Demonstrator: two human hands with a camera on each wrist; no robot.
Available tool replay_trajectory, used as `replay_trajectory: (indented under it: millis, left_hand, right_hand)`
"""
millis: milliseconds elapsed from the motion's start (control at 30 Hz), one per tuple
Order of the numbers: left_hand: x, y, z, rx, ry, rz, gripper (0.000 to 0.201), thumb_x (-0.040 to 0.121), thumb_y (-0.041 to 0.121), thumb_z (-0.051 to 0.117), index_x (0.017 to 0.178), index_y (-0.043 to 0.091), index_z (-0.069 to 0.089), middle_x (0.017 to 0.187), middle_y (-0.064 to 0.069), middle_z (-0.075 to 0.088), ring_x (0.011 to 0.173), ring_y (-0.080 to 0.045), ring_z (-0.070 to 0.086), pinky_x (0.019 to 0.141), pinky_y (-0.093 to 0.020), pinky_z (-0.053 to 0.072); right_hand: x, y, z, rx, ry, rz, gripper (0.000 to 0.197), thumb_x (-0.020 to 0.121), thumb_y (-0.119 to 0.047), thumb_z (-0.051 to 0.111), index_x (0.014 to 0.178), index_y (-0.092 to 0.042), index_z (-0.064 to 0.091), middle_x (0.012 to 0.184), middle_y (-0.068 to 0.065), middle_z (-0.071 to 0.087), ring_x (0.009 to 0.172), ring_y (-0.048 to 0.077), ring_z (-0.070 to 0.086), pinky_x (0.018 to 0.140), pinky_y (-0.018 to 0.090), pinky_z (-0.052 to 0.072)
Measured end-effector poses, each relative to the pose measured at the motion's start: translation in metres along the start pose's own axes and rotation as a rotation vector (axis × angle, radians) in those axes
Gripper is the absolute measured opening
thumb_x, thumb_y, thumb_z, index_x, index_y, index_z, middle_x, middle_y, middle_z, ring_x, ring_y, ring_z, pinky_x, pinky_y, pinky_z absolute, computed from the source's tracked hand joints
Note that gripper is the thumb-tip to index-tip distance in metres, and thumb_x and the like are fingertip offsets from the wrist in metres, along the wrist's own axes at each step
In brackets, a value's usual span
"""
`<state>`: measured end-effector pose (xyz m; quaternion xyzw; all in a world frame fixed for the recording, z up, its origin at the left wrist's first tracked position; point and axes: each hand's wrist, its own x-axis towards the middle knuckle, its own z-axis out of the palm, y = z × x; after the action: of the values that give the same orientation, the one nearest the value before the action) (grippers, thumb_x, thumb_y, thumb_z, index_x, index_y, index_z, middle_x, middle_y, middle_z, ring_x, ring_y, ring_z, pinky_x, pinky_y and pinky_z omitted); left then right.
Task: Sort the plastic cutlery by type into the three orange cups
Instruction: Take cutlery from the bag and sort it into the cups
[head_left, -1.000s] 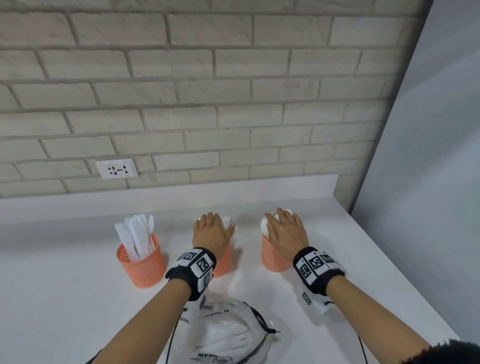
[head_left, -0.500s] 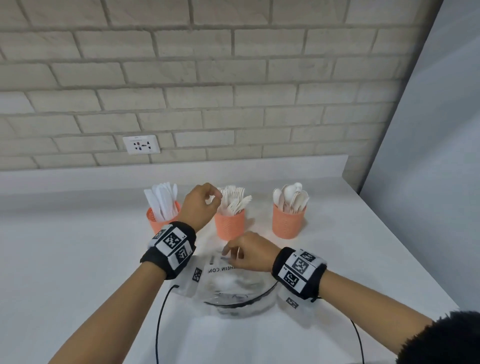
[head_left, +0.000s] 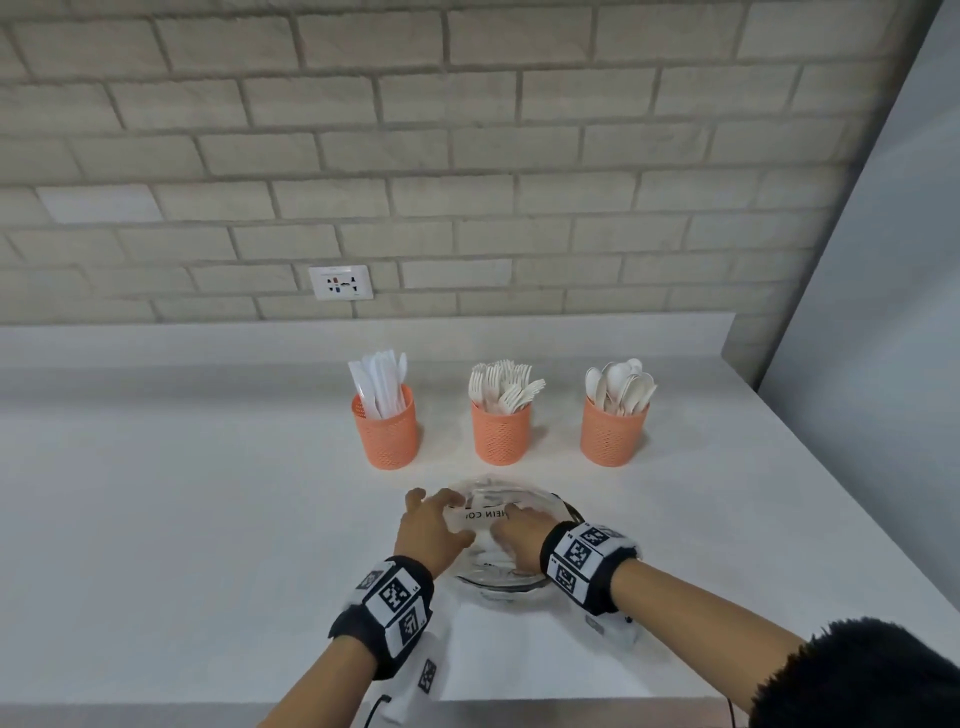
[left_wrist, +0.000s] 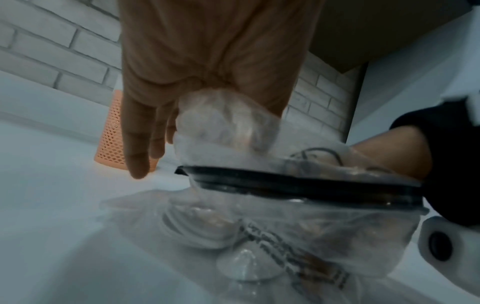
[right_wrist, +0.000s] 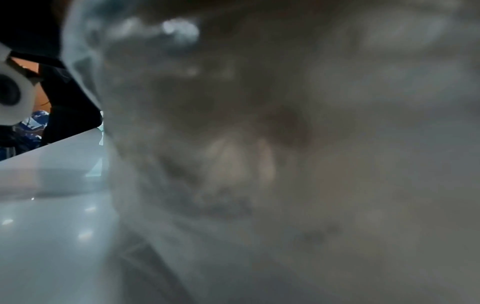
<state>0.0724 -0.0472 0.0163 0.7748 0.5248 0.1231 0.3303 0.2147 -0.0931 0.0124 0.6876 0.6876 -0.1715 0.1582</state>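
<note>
Three orange mesh cups stand in a row: the left cup holds white knives, the middle cup forks, the right cup spoons. In front of them lies a clear plastic zip bag with a black zipper rim. My left hand grips the bag's upper film, which is bunched against the palm. My right hand reaches into the bag's mouth; its fingers are veiled by plastic. The right wrist view is only blurred film.
The white counter runs to a brick wall with a socket. A grey panel closes the right side. The counter's front edge is just under my wrists. Pale rounded shapes show inside the bag.
Both hands left the tops of the middle and right cups and came back to the bag. The right arrived first, then the left. The head view pulled back.
</note>
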Motion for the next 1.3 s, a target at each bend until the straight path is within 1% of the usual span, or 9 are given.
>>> replay_trajectory:
  millis: [67,333,567,667,800,933,1033,1167,1300]
  left_hand:
    - [-0.004,0.001,0.000,0.007,-0.046,0.024,0.046,0.078,0.007,0.062,0.121,0.022,0.055,0.129,-0.008,0.037,0.108,-0.022,0.055,0.094,-0.018,0.036]
    - [-0.017,0.003,-0.007,0.009,-0.048,0.082,0.048,0.078,-0.007,0.050,0.121,0.014,0.059,0.127,-0.008,0.042,0.116,-0.021,0.051,0.092,-0.008,0.027]
    - [-0.025,0.007,-0.013,0.202,-0.032,0.030,0.068,0.081,0.000,0.044,0.142,0.024,0.029,0.130,-0.009,0.037,0.109,-0.035,0.057,0.090,-0.037,0.044]
    - [-0.022,0.008,-0.019,0.242,-0.028,-0.031,0.061,0.083,0.001,0.045,0.139,0.021,0.032,0.129,-0.011,0.036,0.108,-0.037,0.057,0.089,-0.037,0.045]
    - [-0.017,0.006,-0.025,0.235,-0.044,-0.079,0.056,0.083,0.003,0.045,0.136,0.020,0.036,0.130,-0.010,0.037,0.110,-0.035,0.056,0.092,-0.036,0.045]
    - [-0.018,0.000,-0.031,0.200,-0.053,-0.046,0.055,0.083,0.010,0.047,0.136,0.025,0.041,0.126,-0.009,0.044,0.113,-0.031,0.054,0.094,-0.034,0.043]
    - [-0.023,-0.005,-0.030,0.114,-0.048,0.071,0.049,0.083,0.011,0.053,0.130,0.023,0.045,0.122,-0.008,0.049,0.111,-0.026,0.054,0.093,-0.030,0.041]
    - [-0.025,-0.005,-0.025,-0.121,0.143,0.089,0.026,0.081,0.026,0.069,0.094,0.019,0.047,0.099,0.002,0.058,0.091,-0.017,0.052,0.076,-0.027,0.037]
    - [-0.022,0.001,-0.021,0.005,0.208,0.058,0.026,0.083,0.011,0.061,0.088,0.016,0.036,0.091,-0.002,0.048,0.078,-0.022,0.045,0.068,-0.028,0.033]
  right_hand:
    - [0.001,-0.001,0.003,0.040,0.021,-0.016,0.034,0.087,-0.002,0.052,0.121,-0.005,0.050,0.129,0.019,0.047,0.114,0.036,0.050,0.092,0.041,0.043]
    - [0.001,-0.012,0.015,0.085,0.068,0.060,0.034,0.091,-0.008,0.051,0.123,0.000,0.043,0.130,0.022,0.043,0.117,0.037,0.049,0.095,0.042,0.041]
    - [-0.004,-0.007,0.013,0.307,0.084,0.172,0.049,0.091,-0.022,0.047,0.135,-0.005,0.034,0.132,0.017,0.050,0.120,0.032,0.050,0.094,0.035,0.042]
    - [-0.006,-0.003,0.005,0.450,0.093,0.158,0.053,0.091,-0.024,0.047,0.141,-0.013,0.033,0.141,0.010,0.046,0.125,0.027,0.048,0.098,0.031,0.041]
    - [-0.009,-0.004,-0.005,0.452,0.092,0.123,0.044,0.093,-0.029,0.051,0.129,-0.006,0.044,0.132,0.012,0.054,0.118,0.027,0.052,0.083,0.026,0.037]
    - [-0.015,-0.003,-0.004,0.441,0.084,0.116,0.044,0.094,-0.031,0.048,0.131,-0.008,0.044,0.134,0.010,0.053,0.121,0.026,0.050,0.095,0.029,0.038]
    - [-0.016,-0.002,-0.004,0.460,0.121,0.089,0.037,0.093,-0.025,0.048,0.126,-0.010,0.049,0.129,0.009,0.056,0.118,0.026,0.052,0.098,0.031,0.037]
    - [-0.019,-0.004,-0.011,0.431,0.110,0.058,0.036,0.090,-0.028,0.051,0.122,-0.011,0.052,0.124,0.008,0.058,0.114,0.026,0.055,0.094,0.033,0.041]
    - [-0.016,-0.007,-0.009,0.398,0.093,0.040,0.040,0.090,-0.032,0.050,0.125,-0.011,0.051,0.126,0.008,0.057,0.116,0.027,0.054,0.097,0.036,0.043]
